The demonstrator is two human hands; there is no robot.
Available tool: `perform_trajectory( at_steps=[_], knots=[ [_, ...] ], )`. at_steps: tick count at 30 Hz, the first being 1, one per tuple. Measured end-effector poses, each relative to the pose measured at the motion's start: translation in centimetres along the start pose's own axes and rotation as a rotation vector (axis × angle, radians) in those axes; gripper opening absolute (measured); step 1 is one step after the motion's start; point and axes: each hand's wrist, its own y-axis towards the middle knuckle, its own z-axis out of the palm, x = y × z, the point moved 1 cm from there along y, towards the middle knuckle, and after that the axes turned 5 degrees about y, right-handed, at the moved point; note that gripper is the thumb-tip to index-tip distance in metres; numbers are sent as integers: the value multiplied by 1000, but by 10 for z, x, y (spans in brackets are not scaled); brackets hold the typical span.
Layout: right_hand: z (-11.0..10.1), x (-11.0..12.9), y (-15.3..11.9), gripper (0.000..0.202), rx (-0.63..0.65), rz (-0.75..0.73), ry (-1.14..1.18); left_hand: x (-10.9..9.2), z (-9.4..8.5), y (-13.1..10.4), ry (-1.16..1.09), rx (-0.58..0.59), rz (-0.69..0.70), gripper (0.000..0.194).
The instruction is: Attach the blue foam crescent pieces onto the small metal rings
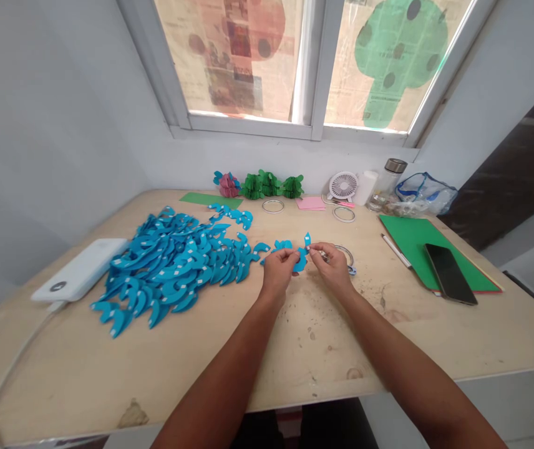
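Between my two hands, above the middle of the table (332, 349), is a blue curved paper piece (301, 260) with a small white square on its upper tip. My left hand (280, 269) pinches it from the left, fingers closed. On the other side my right hand (331, 265) is closed too, thumb and fingertips pinching its right edge. More blue paper pieces (282, 244) lie just behind my left hand. A large heap of blue curved paper pieces (183, 255), many marked with white squares, spreads to the left. A metal ring (347, 252) is partly hidden behind my right hand.
A white power bank (82, 268) with a cable sits at left. Green sheets (428, 240), a phone (449, 274) and a pen (397, 251) lie at right. Along the back stand green paper ornaments (269, 184), a small fan (343, 186) and a glass bottle (388, 181).
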Motion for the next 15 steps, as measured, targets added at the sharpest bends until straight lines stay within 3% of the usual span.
perform_trajectory(
  at_steps=[7,15],
  knots=[
    [-1,10,-4,12,-9,-329,-455,3,-1,5,-18,-11,10,21],
    [-2,14,-4,12,15,-440,-582,3,0,6,-66,-38,-4,22]
  ],
)
